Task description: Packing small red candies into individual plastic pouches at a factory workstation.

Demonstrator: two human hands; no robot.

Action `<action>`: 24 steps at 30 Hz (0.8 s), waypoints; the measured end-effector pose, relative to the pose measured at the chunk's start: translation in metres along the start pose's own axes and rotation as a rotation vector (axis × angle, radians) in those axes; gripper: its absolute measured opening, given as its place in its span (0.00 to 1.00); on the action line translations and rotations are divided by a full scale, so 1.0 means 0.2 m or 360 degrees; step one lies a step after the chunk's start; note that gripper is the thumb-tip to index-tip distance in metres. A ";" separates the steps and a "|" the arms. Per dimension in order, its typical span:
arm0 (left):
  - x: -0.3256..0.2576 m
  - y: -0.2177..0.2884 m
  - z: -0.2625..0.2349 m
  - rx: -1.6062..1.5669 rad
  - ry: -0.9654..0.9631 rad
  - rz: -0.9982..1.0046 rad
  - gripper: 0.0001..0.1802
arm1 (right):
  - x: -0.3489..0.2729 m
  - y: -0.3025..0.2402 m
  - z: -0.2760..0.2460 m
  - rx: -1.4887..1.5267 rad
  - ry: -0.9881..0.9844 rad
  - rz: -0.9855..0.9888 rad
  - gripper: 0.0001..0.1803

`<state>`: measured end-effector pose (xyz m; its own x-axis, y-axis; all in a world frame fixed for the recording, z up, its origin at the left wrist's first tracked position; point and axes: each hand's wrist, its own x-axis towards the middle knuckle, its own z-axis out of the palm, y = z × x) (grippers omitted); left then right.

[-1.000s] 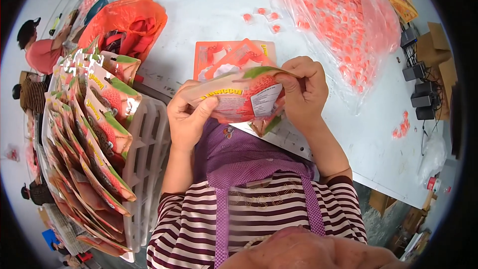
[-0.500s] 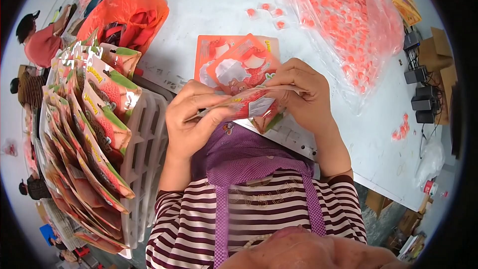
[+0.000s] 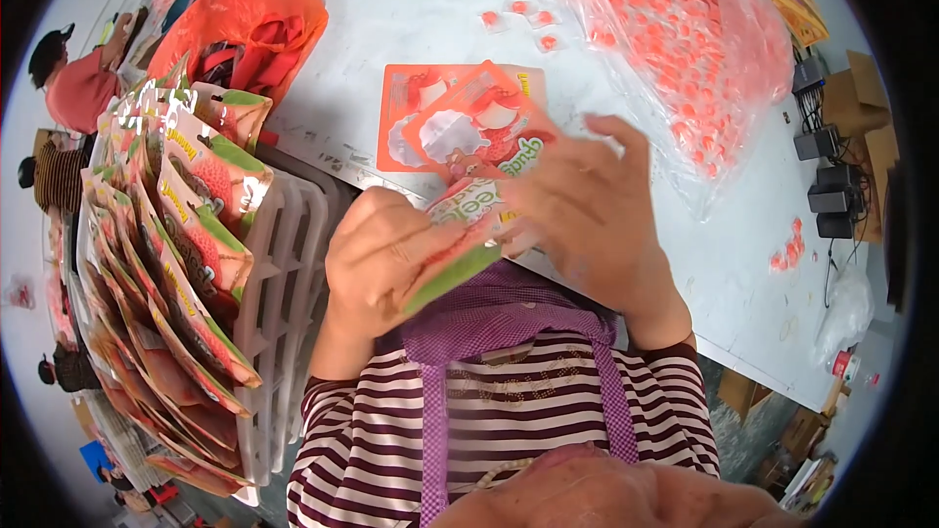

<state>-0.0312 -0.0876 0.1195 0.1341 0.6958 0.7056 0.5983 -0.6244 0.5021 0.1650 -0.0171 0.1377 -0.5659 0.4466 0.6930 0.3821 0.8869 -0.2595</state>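
My left hand (image 3: 370, 259) is closed on the left part of a red and pink pouch (image 3: 455, 272), which it holds tilted above the table's near edge, its green end toward me. At the pouch's right end is my right hand (image 3: 592, 210), smeared by motion; whether its fingers grip the pouch is not clear. Just beyond lie overlapping flat pouches (image 3: 452, 135) of the same sort, red-edged with a pale round patch. Farther off, several small wrapped red pieces (image 3: 519, 8) rest on the white table (image 3: 430, 0).
A big clear bag (image 3: 685, 68) of wrapped red pieces lies at the far right. At left, many filled pouches (image 3: 196, 254) stand on a white plastic crate (image 3: 298, 235), near an orange bag (image 3: 303, 15). Black adapters (image 3: 834, 200) with cables hang along the right edge. Other people sit far left.
The pouch has turned so its printed front and green end show toward me. My right hand has shifted slightly and its index finger has lifted. The pouches on the table stay put.
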 end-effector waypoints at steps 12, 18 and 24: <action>-0.09 0.06 -0.05 0.0154 -0.0021 0.0119 0.18 | -0.03 -0.05 0.03 0.0250 -0.0205 -0.0143 0.08; -0.13 0.12 -0.11 0.0154 -0.0038 0.0090 0.17 | -0.01 -0.10 0.04 0.0385 -0.0326 -0.0225 0.08; -0.18 0.18 -0.24 0.0033 -0.0052 -0.0086 0.14 | -0.01 -0.14 -0.01 0.0784 -0.0354 -0.0062 0.11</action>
<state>-0.0515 -0.1523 0.1361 0.1264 0.7399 0.6608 0.6214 -0.5783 0.5286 0.1568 -0.0438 0.1439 -0.7343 0.3788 0.5632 0.0000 0.8298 -0.5581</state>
